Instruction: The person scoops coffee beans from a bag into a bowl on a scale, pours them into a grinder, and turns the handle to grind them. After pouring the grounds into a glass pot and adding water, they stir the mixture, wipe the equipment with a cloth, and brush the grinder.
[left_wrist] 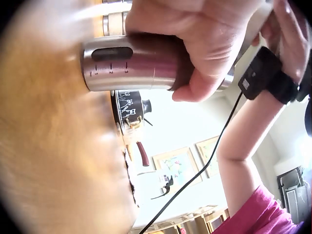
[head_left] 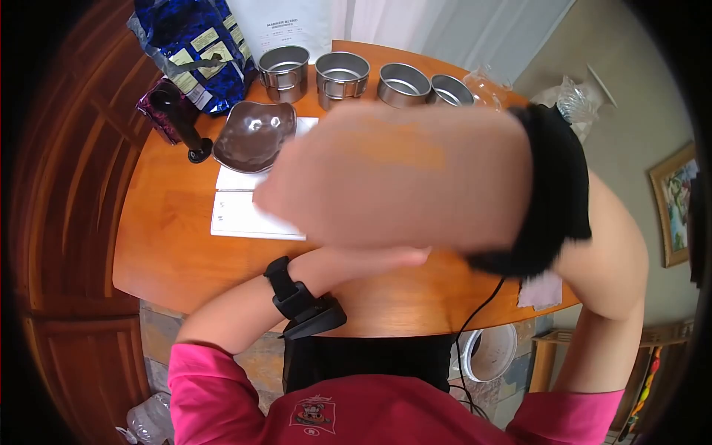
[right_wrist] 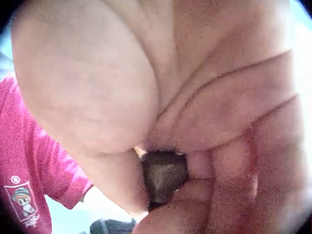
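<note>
at the table (head_left: 167, 215), the grinder (left_wrist: 146, 78) stands upright, the left hand (left_wrist: 200, 36) wrapped round its dark band (left_wrist: 181, 66), the right hand (head_left: 404, 178) curled about a knob (right_wrist: 165, 176); likely stiff, fairly heavy and slick, it probably grips best there.

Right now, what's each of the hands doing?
Left hand: closed, holding a silver metal cylindrical grinder.
Right hand: closed around a small dark-brown knob.

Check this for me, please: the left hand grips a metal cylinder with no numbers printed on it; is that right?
Not quite: the left hand grips a metal cylinder, but the left wrist view shows printed numbers 1, 2 and 3 on it.
</note>
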Available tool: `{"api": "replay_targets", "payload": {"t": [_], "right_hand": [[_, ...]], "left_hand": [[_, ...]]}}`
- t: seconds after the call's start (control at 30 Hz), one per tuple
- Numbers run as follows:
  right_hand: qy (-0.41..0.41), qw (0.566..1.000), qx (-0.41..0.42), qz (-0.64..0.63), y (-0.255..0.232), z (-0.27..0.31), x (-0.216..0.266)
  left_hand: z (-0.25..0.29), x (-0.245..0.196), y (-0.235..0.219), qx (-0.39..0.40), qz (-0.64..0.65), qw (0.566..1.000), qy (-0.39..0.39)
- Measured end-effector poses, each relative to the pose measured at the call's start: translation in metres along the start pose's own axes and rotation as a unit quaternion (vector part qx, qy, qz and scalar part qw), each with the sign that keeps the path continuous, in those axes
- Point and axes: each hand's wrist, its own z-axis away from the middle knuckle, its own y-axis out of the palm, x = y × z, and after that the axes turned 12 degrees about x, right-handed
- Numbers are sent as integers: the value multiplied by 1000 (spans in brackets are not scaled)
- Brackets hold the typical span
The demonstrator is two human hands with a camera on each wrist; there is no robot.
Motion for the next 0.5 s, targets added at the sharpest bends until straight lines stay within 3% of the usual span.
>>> {"api": "replay_targets", "payload": {"t": [0.03, 0.07, 0.1, 0.17, 0.3, 0.33, 0.5], "right_hand": [[-2, 996, 49, 74, 2, -3, -17], [-3, 996, 51, 76, -9, -3, -21], [100, 991, 90, -1, -22, 1, -24], [299, 928, 164, -152, -45, 9, -27], [341, 858, 74, -376, -23, 60, -52], [295, 877, 46, -377, -15, 71, -54], [273, 833, -27, -481, 19, 126, -52]], "left_hand": [[-1, 2, 1, 13, -35, 999, 0], [-6, 4, 3, -37, 29, 998, 45], [-5, 3, 4, -36, 30, 998, 45], [-4, -3, 2, -28, 49, 998, 17], [-7, -2, -3, -2, 51, 999, -3], [-7, -1, -3, -3, 54, 999, -3], [-8, 4, -5, -29, 100, 994, -12]]}}
